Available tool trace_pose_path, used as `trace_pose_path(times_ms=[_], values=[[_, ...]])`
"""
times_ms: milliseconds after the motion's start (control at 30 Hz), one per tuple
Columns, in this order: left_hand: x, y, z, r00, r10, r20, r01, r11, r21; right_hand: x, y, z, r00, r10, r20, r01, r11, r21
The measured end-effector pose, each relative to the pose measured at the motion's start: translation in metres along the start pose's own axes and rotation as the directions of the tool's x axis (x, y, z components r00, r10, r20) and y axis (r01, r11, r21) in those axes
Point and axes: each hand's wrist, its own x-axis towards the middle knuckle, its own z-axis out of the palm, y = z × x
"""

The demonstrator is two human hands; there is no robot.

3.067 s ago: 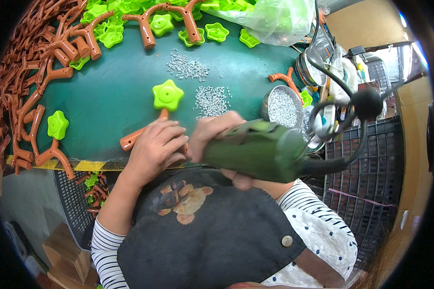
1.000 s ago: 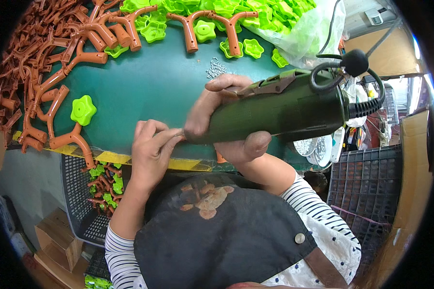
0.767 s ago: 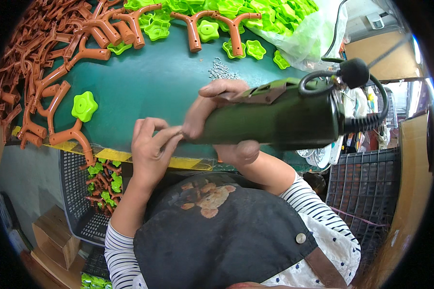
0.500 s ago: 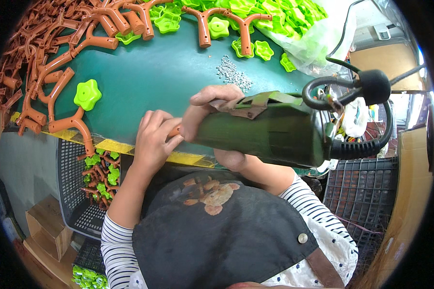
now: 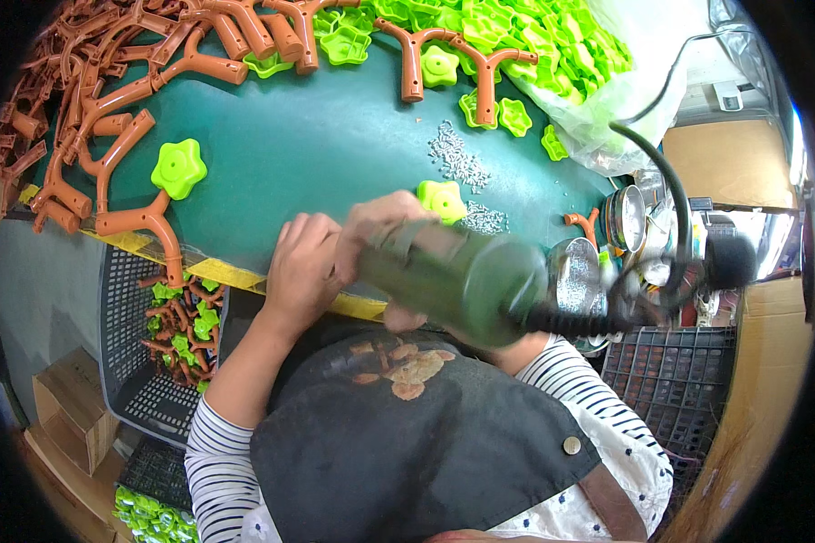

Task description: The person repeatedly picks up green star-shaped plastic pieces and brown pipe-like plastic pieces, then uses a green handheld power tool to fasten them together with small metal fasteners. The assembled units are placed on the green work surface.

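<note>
A dark green corded power screwdriver [image 5: 493, 285], blurred by motion, lies across the front of my body. My right hand [image 5: 380, 222] is closed around its left end. Right beside it my left hand [image 5: 306, 258] is closed, its fingers meeting the right hand. Half a second ago a brown plastic piece showed in the left hand; the hands cover that spot now. A green star-shaped plastic piece [image 5: 442, 201] shows just beyond the right hand, next to loose small screws [image 5: 457, 156]. Whether it rests on the table cannot be made out.
Brown forked pieces [image 5: 145, 222] crowd the green table's [image 5: 272, 136] left side. Green stars [image 5: 552, 45] spill from a clear bag at the far right. Metal bowls [image 5: 625, 217] stand at the right. A grey basket [image 5: 122, 362] of joined pieces is below left. The cord hangs at right.
The screwdriver has swung, its right end moving down and left, uncovering the green star and more screws behind it. The view has shifted slightly. The brown piece between my hands is now hidden.
</note>
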Motion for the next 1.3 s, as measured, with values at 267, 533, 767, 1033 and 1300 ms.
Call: trace_pose_path(times_ms=[267,533,767,1033,1300], values=[[0.001,-0.001,-0.001,1.0,0.023,0.006,-0.023,1.0,-0.006,0.006,-0.028,0.013,0.995,0.038,-0.09,-0.031,0.997,0.077],[-0.009,-0.015,0.011,0.999,-0.026,0.019,0.027,0.997,-0.067,0.011,-0.021,0.016,0.997,0.021,-0.07,-0.013,0.993,0.115],[-0.005,0.001,-0.008,0.987,-0.029,0.157,0.039,0.997,-0.065,0.002,-0.038,0.013,0.786,-0.065,-0.615,0.259,0.938,0.231],[-0.014,0.011,-0.1,0.957,-0.231,0.173,0.289,0.749,-0.596,-0.048,-0.071,-0.053,0.541,-0.136,-0.83,0.254,0.967,0.007],[-0.028,-0.006,-0.263,0.839,-0.415,0.352,0.514,0.818,-0.258,-0.053,-0.054,-0.036,0.647,-0.004,-0.763,0.15,0.981,0.123]])
